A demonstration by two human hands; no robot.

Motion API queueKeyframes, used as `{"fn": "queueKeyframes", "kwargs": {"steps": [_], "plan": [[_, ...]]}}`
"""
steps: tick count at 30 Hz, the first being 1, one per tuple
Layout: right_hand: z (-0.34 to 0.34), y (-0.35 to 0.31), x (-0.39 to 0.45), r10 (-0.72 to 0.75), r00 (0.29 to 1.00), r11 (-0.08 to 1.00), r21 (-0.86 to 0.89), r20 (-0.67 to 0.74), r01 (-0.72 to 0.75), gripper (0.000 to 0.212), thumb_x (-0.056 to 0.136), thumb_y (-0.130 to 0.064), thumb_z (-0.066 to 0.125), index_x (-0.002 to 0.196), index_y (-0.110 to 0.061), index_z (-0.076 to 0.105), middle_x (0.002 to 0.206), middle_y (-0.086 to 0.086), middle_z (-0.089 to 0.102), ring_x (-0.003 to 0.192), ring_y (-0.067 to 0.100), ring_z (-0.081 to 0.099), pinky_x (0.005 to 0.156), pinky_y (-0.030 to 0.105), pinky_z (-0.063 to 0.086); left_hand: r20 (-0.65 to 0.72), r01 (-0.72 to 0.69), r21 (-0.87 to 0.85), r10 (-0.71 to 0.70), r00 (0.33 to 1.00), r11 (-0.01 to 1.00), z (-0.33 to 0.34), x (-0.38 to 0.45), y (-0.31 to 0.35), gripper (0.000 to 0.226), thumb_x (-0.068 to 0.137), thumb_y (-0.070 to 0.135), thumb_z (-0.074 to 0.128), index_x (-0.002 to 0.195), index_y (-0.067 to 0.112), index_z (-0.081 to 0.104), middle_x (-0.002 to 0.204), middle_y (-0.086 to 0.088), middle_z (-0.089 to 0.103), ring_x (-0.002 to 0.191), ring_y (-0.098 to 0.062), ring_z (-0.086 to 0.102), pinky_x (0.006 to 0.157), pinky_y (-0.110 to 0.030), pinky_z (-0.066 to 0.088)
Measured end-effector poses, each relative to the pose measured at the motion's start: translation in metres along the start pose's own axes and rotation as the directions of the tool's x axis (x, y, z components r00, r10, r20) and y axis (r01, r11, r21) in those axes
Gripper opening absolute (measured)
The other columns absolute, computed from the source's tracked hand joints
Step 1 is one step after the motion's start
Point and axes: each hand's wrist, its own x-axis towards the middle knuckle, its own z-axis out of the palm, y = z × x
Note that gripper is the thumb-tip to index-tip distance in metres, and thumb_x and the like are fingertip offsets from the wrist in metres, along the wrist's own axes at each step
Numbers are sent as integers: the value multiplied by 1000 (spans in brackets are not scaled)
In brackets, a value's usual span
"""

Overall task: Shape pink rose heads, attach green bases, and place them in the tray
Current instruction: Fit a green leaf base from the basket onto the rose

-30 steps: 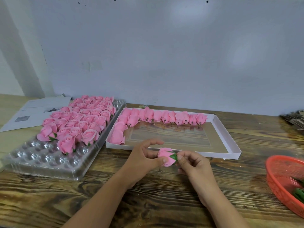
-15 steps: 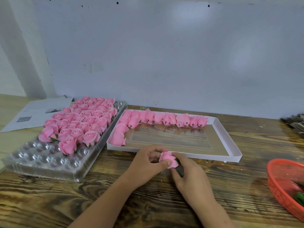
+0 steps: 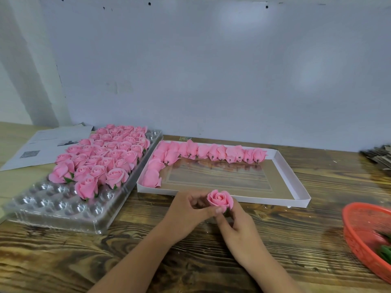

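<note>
**Wooden counter, rose held upright at centre**

Dark-grained wooden counter (image 3: 296,240) against a pale blue-grey wall. Far left, printed paper sheets (image 3: 42,144) lying flat. Next, a clear plastic cell tray (image 3: 53,210), far rows packed with finished pink roses (image 3: 105,157), blooms facing up, green bases peeking out under the nearest ones; near rows of cells bare. Just right of it, a shallow white box (image 3: 294,185) with unfinished pink rose heads (image 3: 211,152) lying on their sides along the far wall and down the left wall, stubs of the far row pointing toward the near edge.

At centre, above the counter just in front of the box's near wall, one pink rose (image 3: 220,198) held upright: long axis near vertical, open bloom pointing up and slightly toward the camera, a sliver of green base at its underside. Left hand (image 3: 188,210) pinching the lower petals from the left, thumb tip against the base. Right hand (image 3: 237,227) gripping from below and right, fingers curled round the base. Both hands touching at the flower.

Far right, an orange-red plastic basket (image 3: 359,235), partly cut off, with green pieces (image 3: 384,251) inside. Beyond it, a blurred stack at the counter's edge, not identifiable.
</note>
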Motion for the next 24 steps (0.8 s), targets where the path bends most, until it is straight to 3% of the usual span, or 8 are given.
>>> {"fn": "queueKeyframes", "kwargs": {"steps": [4, 8, 13, 18, 22, 24], "plan": [[1, -3, -1, -29, 999, 998, -54, 20, 30, 34, 99, -40, 50, 115, -69, 41, 113, -33, 61, 98, -3, 63, 76, 7, 46, -7, -6, 3, 6, 1000, 1000, 3, -1, 0, 24, 85, 40, 79, 110, 40, 77, 102, 12, 78, 99, -10, 73, 89, -30, 59], [2, 1, 0, -44, 999, 994, -100, 29, 47, 34, 90, -38, 58, 117, -55, 46, 112, -25, 63, 99, 1, 64, 77, 15, 51, -3, -6, -22, 6, 1000, 1000, 4, -2, -1, 23, 82, 41, 81, 105, 38, 80, 100, 10, 79, 98, -12, 74, 91, -32, 59], [2, 9, 0, -33, 999, 985, -170, 1, 32, 27, 90, -29, 61, 107, -47, 50, 105, -22, 62, 97, 2, 62, 77, 23, 53, 29, 19, 21, -19, 999, 1000, 8, -3, -3, 25, 80, 31, 83, 102, 43, 78, 101, 17, 78, 100, -4, 71, 90, -21, 55], [2, 4, 0, -22, 998, 999, -51, -51, 19, 22, 98, -25, 54, 107, -45, 54, 105, -23, 65, 97, 2, 63, 76, 13, 49, 11, -5, -57, 5, 1000, 998, 6, -2, 3, 30, 81, 45, 78, 111, 45, 76, 103, 10, 78, 98, -10, 74, 86, -26, 59], [1, 1, 0, 12, 998, 1000, -5, -54, -13, 14, 98, -20, 56, 102, -34, 57, 95, -9, 66, 84, 15, 61, 69, 27, 51, -14, -17, -94, 16, 1000, 995, 4, -2, 2, 19, 88, 27, 77, 105, 36, 80, 102, 6, 79, 98, -14, 74, 83, -27, 58], [0, -2, -1, 17, 998, 1000, 2, -54, -17, 14, 97, -20, 58, 96, -34, 56, 89, -5, 65, 77, 14, 59, 66, 27, 49, 7, -33, -114, 34, 999, 993, 4, -2, 1, 15, 89, 21, 76, 103, 26, 82, 100, -1, 79, 99, -21, 73, 85, -34, 59]]}}
